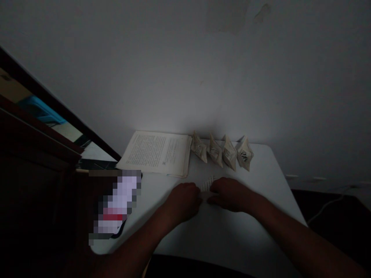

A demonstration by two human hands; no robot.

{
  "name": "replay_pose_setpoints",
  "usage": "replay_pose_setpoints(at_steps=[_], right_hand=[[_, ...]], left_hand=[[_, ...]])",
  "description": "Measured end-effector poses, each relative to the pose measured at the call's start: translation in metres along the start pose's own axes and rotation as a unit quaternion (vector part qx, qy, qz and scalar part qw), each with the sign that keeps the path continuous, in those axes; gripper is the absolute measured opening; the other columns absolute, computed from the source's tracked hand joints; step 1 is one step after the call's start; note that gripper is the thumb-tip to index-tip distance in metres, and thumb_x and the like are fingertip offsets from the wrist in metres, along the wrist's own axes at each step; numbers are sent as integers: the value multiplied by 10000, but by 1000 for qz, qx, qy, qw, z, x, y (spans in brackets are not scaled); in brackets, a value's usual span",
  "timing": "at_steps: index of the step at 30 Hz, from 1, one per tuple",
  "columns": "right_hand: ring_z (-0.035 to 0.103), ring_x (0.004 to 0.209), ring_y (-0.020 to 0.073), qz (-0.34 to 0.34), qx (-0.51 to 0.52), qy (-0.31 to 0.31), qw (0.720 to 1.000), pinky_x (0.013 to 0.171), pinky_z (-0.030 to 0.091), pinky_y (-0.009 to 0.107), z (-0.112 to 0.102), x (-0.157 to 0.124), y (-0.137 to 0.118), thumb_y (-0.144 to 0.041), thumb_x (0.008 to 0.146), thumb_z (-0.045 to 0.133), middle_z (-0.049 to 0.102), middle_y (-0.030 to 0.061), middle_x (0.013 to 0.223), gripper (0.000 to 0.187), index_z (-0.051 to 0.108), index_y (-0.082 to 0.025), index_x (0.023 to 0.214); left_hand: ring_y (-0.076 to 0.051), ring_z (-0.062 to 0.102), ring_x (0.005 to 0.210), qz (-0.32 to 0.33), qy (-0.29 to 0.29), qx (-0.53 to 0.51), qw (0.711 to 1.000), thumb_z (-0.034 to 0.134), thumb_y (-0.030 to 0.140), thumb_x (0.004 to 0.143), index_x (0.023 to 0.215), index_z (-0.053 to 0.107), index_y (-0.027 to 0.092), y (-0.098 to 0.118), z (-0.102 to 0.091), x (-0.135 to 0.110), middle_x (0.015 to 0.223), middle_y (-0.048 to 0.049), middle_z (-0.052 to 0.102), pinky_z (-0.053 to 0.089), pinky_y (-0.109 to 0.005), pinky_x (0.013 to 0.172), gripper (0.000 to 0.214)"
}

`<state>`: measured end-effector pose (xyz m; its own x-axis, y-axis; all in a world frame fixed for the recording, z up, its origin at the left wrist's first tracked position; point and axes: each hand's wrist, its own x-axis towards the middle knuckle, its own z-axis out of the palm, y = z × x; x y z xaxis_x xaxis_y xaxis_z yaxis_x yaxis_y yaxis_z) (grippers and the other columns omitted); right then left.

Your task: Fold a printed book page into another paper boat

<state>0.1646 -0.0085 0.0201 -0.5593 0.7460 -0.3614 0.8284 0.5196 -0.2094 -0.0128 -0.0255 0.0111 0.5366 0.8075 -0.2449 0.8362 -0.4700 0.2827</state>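
Between my two hands, just above or on the white table (162, 243), is a small piece of printed paper (206, 183). My left hand (185, 199) pinches its left end, with the fingers curled. At the right end, my right hand (227, 194) is closed on the same paper. Most of the paper's edges are hidden by my fingers. Beyond my hands stand several folded paper boats (229, 152) in a row, made from printed pages.
Left of the boats lies a stack of printed pages (156, 152), near the wall (185, 69). A phone-like object with a blurred-out screen (118, 204) rests at the table's left edge. A white cable (327, 206) runs at the right.
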Motion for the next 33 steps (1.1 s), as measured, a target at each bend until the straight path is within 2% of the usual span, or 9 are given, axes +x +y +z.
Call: replay_pose_setpoints(at_steps=[10,17,21,24,26,28,30,33], right_hand=[[635,807,251,-1,0,-9,1000,634,415,299,0,3,0,-386,783,548,692,134,842,281,687,-142,802],[641,793,227,-17,19,-14,1000,617,406,269,-2,6,1,-377,765,578,699,107,836,258,693,-153,818],[631,716,210,-28,24,-19,999,585,389,267,-10,4,3,-377,759,587,690,87,746,242,688,-158,733],[615,701,170,-37,66,16,997,616,392,251,-18,-5,7,-297,766,585,684,50,758,159,681,-174,787],[608,728,151,-13,136,78,988,629,402,234,-21,-14,11,-310,764,599,680,40,841,208,664,-179,912],[600,736,158,4,156,100,983,634,406,238,-21,-23,14,-373,728,642,672,38,844,268,658,-179,912],[596,712,164,8,157,82,984,611,398,242,-17,-29,18,-401,695,670,671,33,815,285,661,-182,877],[595,684,166,-5,134,45,990,588,372,247,-9,-29,22,-377,749,617,673,30,759,206,663,-181,793]], left_hand=[[-262,638,836,-11,-45,25,999,475,265,786,832,620,122,3,-8,7,867,-136,661,491,-343,704,209],[-263,649,836,-25,-64,29,997,500,289,751,827,628,131,3,-12,10,873,-136,675,503,-330,702,216],[-281,650,838,-14,-64,28,997,501,301,747,836,627,124,3,-14,12,873,-149,675,507,-350,707,234],[-296,648,847,-10,-72,27,997,502,305,744,851,627,118,2,-16,13,887,-164,673,508,-366,709,248],[-301,646,850,-9,-75,26,997,497,309,748,862,627,115,2,-16,13,897,-171,671,509,-375,708,259],[-299,646,845,-9,-76,25,997,497,315,748,863,628,115,2,-15,14,895,-171,671,511,-377,705,266],[-293,647,836,-10,-73,26,997,502,313,742,862,629,117,1,-14,14,886,-164,672,512,-373,703,263],[-282,644,844,0,-65,28,997,501,306,744,857,629,120,1,-14,13,881,-152,669,507,-363,718,253]])
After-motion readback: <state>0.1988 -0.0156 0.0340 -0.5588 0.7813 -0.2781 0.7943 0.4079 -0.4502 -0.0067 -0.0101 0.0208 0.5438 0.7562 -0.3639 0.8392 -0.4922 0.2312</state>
